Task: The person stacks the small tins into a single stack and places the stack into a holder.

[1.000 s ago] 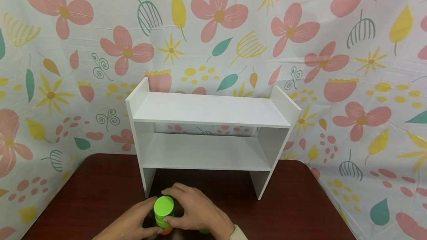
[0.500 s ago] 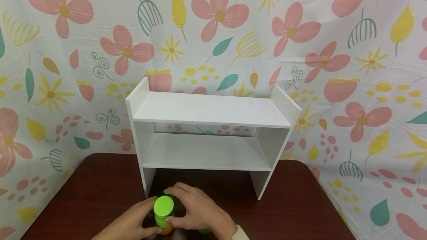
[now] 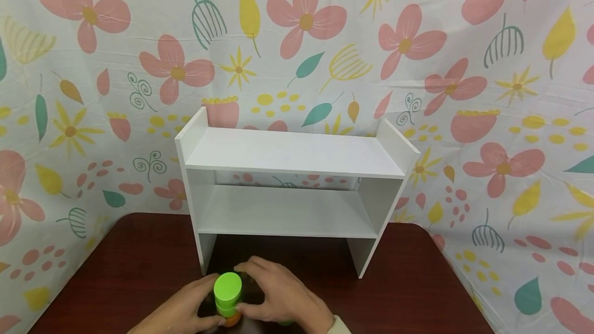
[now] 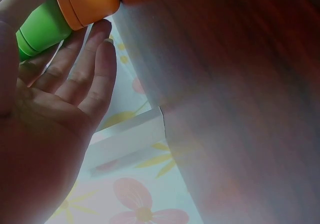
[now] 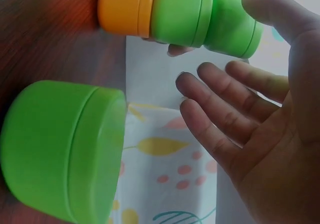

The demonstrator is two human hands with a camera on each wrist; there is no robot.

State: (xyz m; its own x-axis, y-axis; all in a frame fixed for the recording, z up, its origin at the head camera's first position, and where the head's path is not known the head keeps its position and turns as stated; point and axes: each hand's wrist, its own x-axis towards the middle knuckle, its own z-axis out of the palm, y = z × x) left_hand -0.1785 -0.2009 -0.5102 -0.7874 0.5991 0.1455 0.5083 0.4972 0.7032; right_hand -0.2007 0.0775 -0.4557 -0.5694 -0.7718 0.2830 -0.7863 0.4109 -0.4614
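Observation:
Three small lidded jars stand stacked on the table: an orange jar (image 5: 122, 8) at the bottom, a green jar (image 5: 177, 11) in the middle and another green jar (image 3: 227, 286) on top. My left hand (image 3: 183, 305) holds the stack low down from the left, thumb in front and fingers behind. To the right of the stack my right hand (image 3: 283, 295) is spread, its fingers apart from the jars. Its thumb tip overlaps the stack's edge in the head view. A separate green jar (image 5: 50, 149) stands below the right hand, mostly hidden by it in the head view.
Behind the hands a white two-tier shelf (image 3: 287, 211) stands on the dark red-brown table (image 3: 408, 282). A flower-patterned cloth (image 3: 297, 76) hangs behind the table and along its sides.
My right hand has drawn slightly to the right, its fingers moving off the stack. The left hand and the stacked jars have stayed in place.

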